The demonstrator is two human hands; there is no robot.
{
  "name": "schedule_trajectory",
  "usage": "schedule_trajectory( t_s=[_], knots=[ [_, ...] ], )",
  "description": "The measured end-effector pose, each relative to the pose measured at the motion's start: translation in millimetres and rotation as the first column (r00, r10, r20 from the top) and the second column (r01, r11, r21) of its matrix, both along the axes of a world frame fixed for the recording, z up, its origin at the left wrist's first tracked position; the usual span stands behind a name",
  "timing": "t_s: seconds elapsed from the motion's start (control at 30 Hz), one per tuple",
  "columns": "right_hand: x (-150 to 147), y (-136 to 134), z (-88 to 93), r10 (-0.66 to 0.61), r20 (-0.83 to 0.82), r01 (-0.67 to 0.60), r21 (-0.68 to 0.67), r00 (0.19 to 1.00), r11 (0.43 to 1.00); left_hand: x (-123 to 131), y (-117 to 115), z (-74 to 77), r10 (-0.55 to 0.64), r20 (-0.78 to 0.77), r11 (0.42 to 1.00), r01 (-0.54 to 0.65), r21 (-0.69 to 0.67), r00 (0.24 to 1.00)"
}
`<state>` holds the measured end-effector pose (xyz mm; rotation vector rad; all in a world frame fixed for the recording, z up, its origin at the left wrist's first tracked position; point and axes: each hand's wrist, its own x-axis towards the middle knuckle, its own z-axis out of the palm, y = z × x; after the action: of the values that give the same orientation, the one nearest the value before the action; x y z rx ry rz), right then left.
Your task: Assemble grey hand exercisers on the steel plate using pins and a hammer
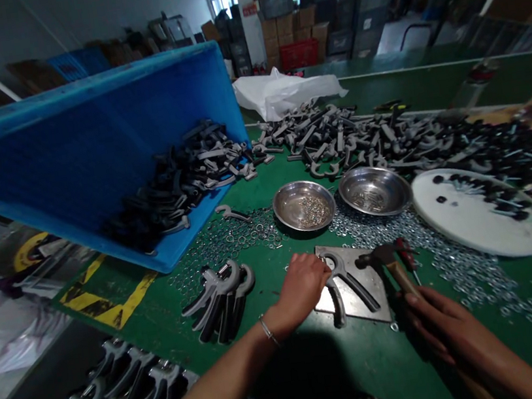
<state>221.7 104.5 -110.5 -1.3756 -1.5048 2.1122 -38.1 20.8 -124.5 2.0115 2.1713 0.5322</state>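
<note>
A grey-and-black hand grip strengthener (357, 287) lies on a square metal plate (377, 303), its two handles spread toward me. My left hand (305, 283) is closed at its upper left part; the fingertips press together there, and any small part beneath them is hidden. In my right hand (441, 320) is a claw hammer (403, 276), gripped round its wooden handle, with its head low over the plate's right edge. A red-handled screwdriver (405, 254) lies just beyond the hammer. Several similar grip strengtheners (223, 298) are bunched on the green table, left of my left hand.
A tilted blue crate (100, 110) spills grey and black handles. Two metal bowls (284, 213) (401, 197) hold small parts. A white tray (468, 230) carries black-knobbed bolts. Loose nuts (480, 278) and rings (236, 236) cover the table around them. More grip strengtheners (120, 398) sit lower left.
</note>
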Motion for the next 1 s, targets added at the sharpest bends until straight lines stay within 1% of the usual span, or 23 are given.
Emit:
schedule_trajectory(
  t_s=[0.07,0.13,0.23,0.3,0.4,0.47,0.53,0.6,0.7,0.77,0.83,0.9,1.0],
  knots=[
    [-0.9,-4.3,0.1,0.012,0.0,-0.012,0.007,1.0,1.0,2.2,1.4,-0.8,-0.048,-0.116,0.999,0.049,0.005,0.992],
    [-2.1,-7.2,-1.0,0.027,0.015,-0.027,0.024,1.0,0.999,4.9,2.3,-0.6,-0.112,-0.232,0.993,0.115,-0.001,0.966],
    [-1.9,-7.6,-2.2,0.08,0.074,-0.086,0.08,0.994,0.993,8.9,-0.9,-2.7,-0.187,-0.325,0.981,0.191,-0.02,0.927],
    [-0.1,-5.8,-0.4,0.118,0.124,-0.137,0.151,0.985,0.979,10.5,-7.5,-8.0,-0.198,-0.33,0.979,0.203,-0.019,0.923],
    [3.0,-2.3,6.1,0.154,0.179,-0.198,0.264,0.972,0.944,11.2,-21.1,-20.3,-0.201,-0.327,0.978,0.21,-0.008,0.923],
    [4.3,-0.2,10.5,0.189,0.204,-0.247,0.311,0.961,0.918,11.0,-29.1,-27.8,-0.209,-0.323,0.976,0.216,-0.013,0.923],
    [5.1,1.2,13.2,0.229,0.233,-0.299,0.334,0.945,0.894,10.8,-34.0,-31.5,-0.209,-0.294,0.977,0.213,-0.018,0.933],
    [5.8,1.6,14.2,0.255,0.264,-0.339,0.349,0.93,0.874,10.7,-35.4,-29.6,-0.189,-0.232,0.981,0.191,-0.014,0.954],
    [6.4,0.5,14.3,0.27,0.297,-0.37,0.364,0.916,0.855,9.9,-32.6,-19.4,-0.101,-0.084,0.995,0.101,-0.01,0.991],
    [6.1,-0.6,15.0,0.277,0.31,-0.385,0.375,0.909,0.843,8.9,-30.0,-13.3,-0.064,-0.034,0.998,0.064,-0.014,0.997],
    [5.3,-1.1,16.6,0.283,0.317,-0.396,0.384,0.905,0.834,8.0,-28.9,-11.4,-0.096,-0.071,0.995,0.096,-0.006,0.993],
    [4.6,-0.8,18.3,0.294,0.321,-0.407,0.384,0.9,0.828,7.6,-29.9,-13.7,-0.142,-0.142,0.99,0.144,0.001,0.98],
    [4.4,0.5,19.2,0.309,0.319,-0.42,0.385,0.896,0.822,7.8,-32.4,-19.2,-0.149,-0.205,0.988,0.153,0.002,0.967]
  ],
)
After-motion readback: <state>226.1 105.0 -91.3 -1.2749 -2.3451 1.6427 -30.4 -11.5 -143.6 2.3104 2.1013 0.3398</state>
